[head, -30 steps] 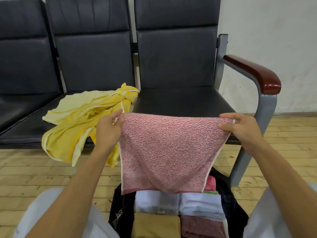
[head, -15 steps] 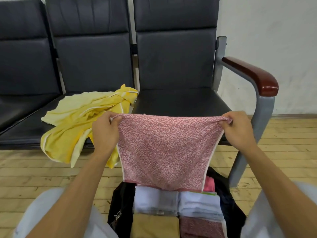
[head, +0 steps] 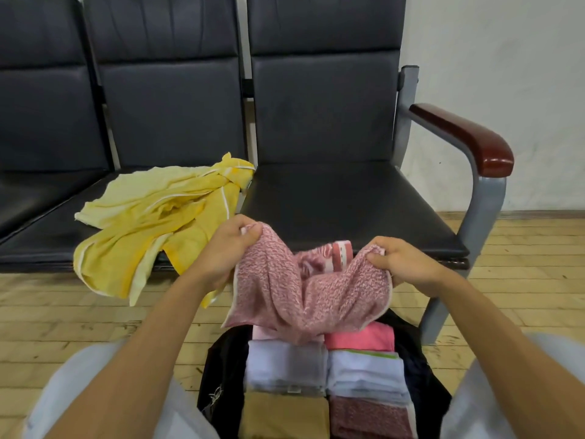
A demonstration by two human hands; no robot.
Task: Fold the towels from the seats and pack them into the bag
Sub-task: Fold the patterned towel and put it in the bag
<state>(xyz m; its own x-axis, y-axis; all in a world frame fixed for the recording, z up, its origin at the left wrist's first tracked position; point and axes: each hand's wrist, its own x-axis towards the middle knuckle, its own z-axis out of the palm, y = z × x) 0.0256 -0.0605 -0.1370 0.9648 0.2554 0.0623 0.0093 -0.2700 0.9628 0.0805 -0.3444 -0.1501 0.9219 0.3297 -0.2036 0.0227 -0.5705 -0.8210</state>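
Head view, left hand: Your left hand (head: 226,248) has a firm pinch on one top corner of the pink speckled towel (head: 304,296), thumb and fingers curled round the cloth.
Head view, right hand: Your right hand (head: 402,264) grips the other top corner the same way, fingers closed tight on the fabric, a little nearer to you than the left.
Head view, towel in play: It's off the seats and up in the air, sagging in a deep dip between your two hands. A striped hem band peeks out at the far side of the dip.
Head view, lower edge: It hangs right over the open bag (head: 218,375) and covers the far end of the packed stack.
Head view, bag: Black, on the floor between your knees, just in front of the right seat (head: 332,201).
Head view, packed so far: There are two columns of folded towels. On the left, a pale towel (head: 286,365) sits far and a tan towel (head: 285,416) near. On the right, a bright pink towel (head: 361,339) sits far, then a white stack (head: 364,372), then a red speckled towel (head: 367,419) nearest.
Head view, waiting: The yellow towels (head: 152,229) lie crumpled on the middle seat (head: 47,245), spilling over its front edge, just left of your left hand.
Head view, surroundings: There is a dark red armrest (head: 465,137) on the far right and a wooden plank floor (head: 63,327).
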